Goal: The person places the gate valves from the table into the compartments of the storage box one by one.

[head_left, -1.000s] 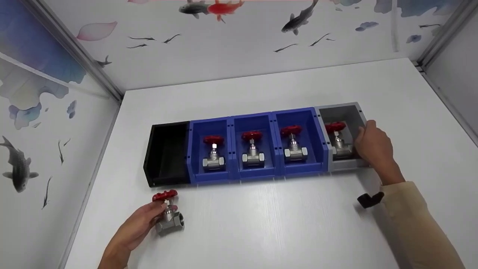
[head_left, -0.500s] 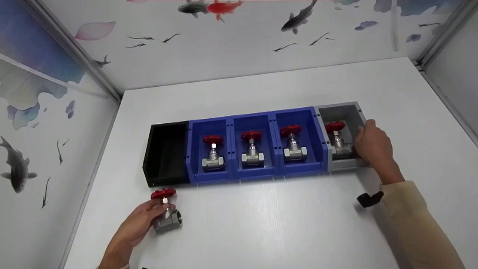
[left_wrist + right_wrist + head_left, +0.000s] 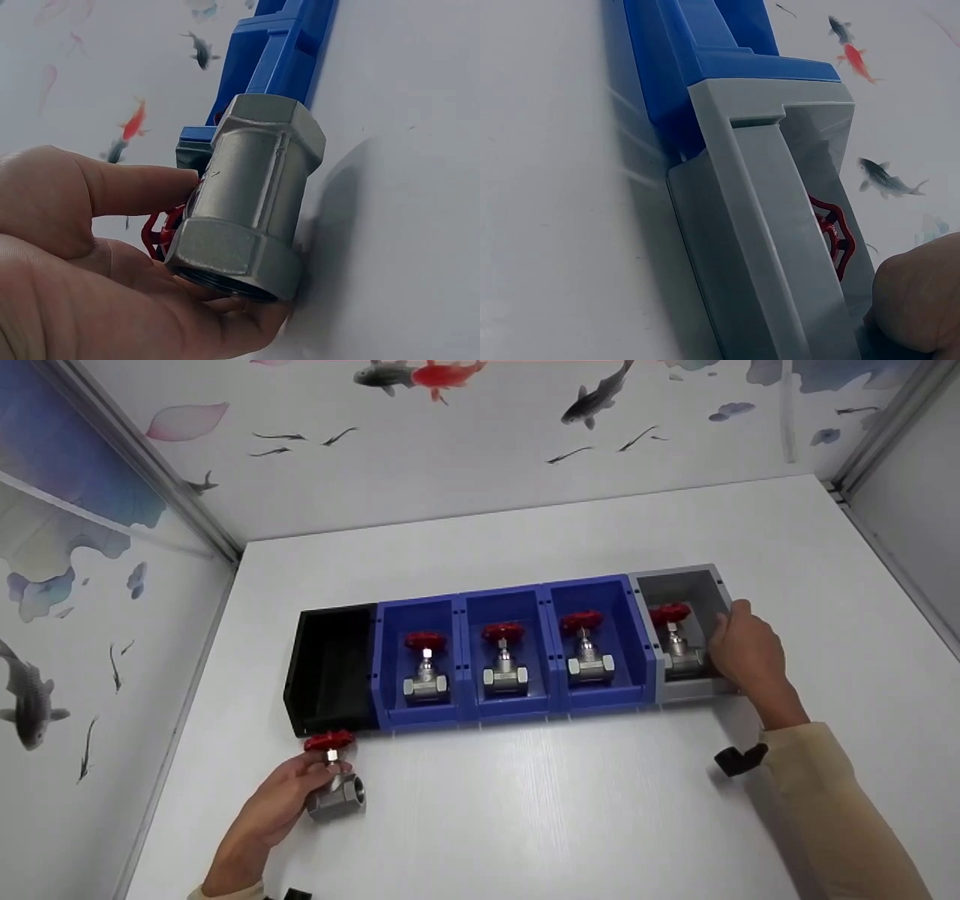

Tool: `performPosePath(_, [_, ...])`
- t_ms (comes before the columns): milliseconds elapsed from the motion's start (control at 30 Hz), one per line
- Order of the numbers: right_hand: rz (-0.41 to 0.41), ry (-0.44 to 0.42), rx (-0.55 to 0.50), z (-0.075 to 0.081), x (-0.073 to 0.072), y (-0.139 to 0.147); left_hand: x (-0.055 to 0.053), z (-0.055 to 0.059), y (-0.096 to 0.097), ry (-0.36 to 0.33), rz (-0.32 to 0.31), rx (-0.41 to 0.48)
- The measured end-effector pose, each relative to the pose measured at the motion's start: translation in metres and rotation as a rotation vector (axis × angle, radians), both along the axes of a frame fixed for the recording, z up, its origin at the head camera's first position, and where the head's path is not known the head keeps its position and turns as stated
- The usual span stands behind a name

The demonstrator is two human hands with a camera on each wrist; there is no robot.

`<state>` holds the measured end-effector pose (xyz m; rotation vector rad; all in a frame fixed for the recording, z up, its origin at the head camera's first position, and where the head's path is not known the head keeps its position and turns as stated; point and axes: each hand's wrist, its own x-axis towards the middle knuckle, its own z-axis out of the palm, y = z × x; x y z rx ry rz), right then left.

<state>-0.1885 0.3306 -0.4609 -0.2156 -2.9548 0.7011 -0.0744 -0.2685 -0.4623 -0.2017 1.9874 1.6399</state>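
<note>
My left hand point(image 3: 276, 801) pinches a metal gate valve point(image 3: 336, 796) with a red handwheel just in front of the black bin point(image 3: 330, 675). In the left wrist view, the thumb lies along the valve body point(image 3: 244, 184), with the fingers beneath it; the handwheel is partly hidden behind. At the far right of the row, my right hand point(image 3: 750, 652) grips the right side wall of the grey bin point(image 3: 694, 690). Inside that bin stands another valve point(image 3: 675, 641), its right end partly covered by the hand. Only the red handwheel point(image 3: 834, 238) shows in the right wrist view.
Three blue bins point(image 3: 506, 709) stand between the black and grey ones, joined in one row, each with a red-wheeled valve in it. Nothing shows inside the black bin. White panels point(image 3: 480, 457) printed with fish border the white table point(image 3: 510, 810) at the back and left.
My left hand has moved slightly away from me, bringing the valve's handwheel up to the black bin's front edge. The right hand keeps its hold on the grey bin.
</note>
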Motion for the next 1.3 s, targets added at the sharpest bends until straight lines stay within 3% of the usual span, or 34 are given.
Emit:
performPosePath(467, [0.012, 0.032, 0.0, -0.001, 0.001, 0.0, 0.001, 0.007, 0.0, 0.036, -0.067, 0.032])
performPosePath(1300, [0.0, -0.017, -0.005, -0.001, -0.002, 0.001, 0.001, 0.022, 0.006, 0.089, -0.027, -0.044])
